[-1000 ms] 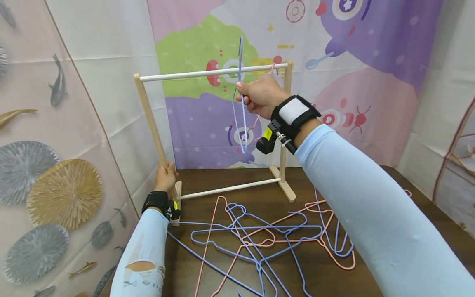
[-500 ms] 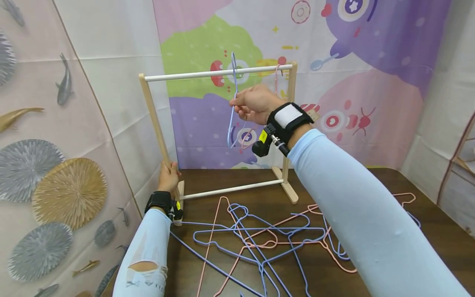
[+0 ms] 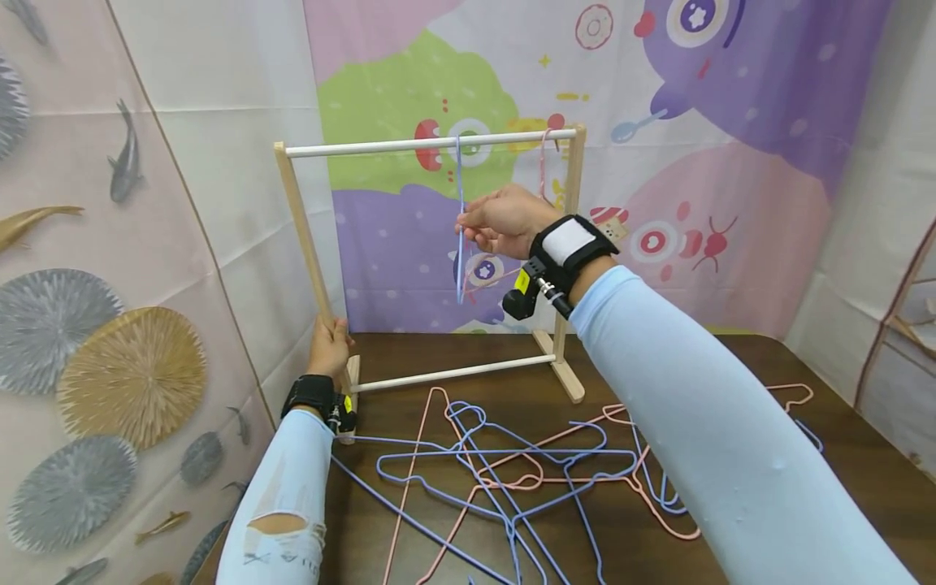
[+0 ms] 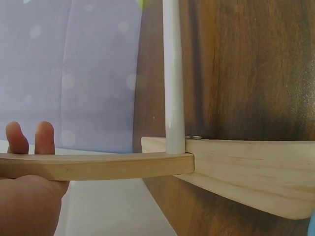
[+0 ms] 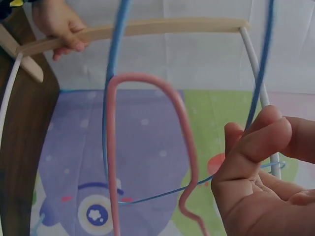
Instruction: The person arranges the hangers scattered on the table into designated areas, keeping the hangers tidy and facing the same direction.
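My left hand (image 3: 327, 351) grips the lower part of the wooden rack's left upright (image 3: 303, 236). In the left wrist view, the fingers (image 4: 45, 137) wrap round this upright (image 4: 113, 167) near the rack's foot. With thumb and fingertips, my right hand (image 3: 508, 219) pinches a blue clothes hanger (image 3: 460, 268) seen almost edge-on. Its hook reaches the white top rail (image 3: 366, 149) near the middle. A pink hanger (image 3: 543, 166) hangs at the rail's right end, partly hidden behind my right hand. The right wrist view shows this pink hanger (image 5: 112, 147) close up, in front of the blue one.
On the dark table (image 3: 731, 357), several blue hangers (image 3: 504, 451) and pink hangers (image 3: 409, 479) lie tangled before the rack. More lie to the right, partly under my right forearm. A white lower bar (image 3: 453, 374) joins the rack's feet. Printed cloths hang behind and at left.
My right hand has lowered the blue hanger, so its hook dropped from above the rail to rail height. The left hand keeps its grip on the upright.
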Available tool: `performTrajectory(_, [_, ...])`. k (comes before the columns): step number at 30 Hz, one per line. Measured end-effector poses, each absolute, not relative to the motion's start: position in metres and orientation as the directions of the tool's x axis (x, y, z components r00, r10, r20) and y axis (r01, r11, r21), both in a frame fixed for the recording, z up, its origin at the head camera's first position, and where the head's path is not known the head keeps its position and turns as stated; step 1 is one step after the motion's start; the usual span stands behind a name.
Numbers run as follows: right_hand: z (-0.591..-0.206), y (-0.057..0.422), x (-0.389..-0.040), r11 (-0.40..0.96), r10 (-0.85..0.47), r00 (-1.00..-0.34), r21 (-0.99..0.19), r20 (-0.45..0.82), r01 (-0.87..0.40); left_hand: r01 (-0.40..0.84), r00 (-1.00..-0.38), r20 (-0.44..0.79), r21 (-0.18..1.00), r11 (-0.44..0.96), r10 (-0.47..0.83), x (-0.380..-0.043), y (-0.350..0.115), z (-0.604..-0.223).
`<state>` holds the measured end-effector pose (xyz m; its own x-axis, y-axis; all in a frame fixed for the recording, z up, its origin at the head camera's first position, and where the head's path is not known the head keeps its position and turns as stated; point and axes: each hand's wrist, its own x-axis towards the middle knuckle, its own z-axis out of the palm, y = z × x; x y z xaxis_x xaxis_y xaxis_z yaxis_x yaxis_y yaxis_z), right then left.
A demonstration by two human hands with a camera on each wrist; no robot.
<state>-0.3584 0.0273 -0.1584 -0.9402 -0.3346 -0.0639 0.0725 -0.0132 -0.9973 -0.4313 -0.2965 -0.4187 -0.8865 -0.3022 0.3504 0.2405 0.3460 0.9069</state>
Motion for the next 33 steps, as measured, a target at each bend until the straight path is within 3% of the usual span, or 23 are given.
performTrajectory(25, [-0.201, 0.075, -0.361, 0.222, -0.362, -0.93, -0.975, -0.066, -0.017, 0.203, -0.906, 0.285, 0.942, 0.268, -0.315, -0.429, -0.299, -0.417])
performTrajectory(33, [-0.225, 0.096, -0.342, 0.342, -0.376, -0.925, -0.92, 0.05, -0.189, 0.214, -0.908, 0.308, 0.924, 0.318, -0.285, -0.432, -0.303, -0.418])
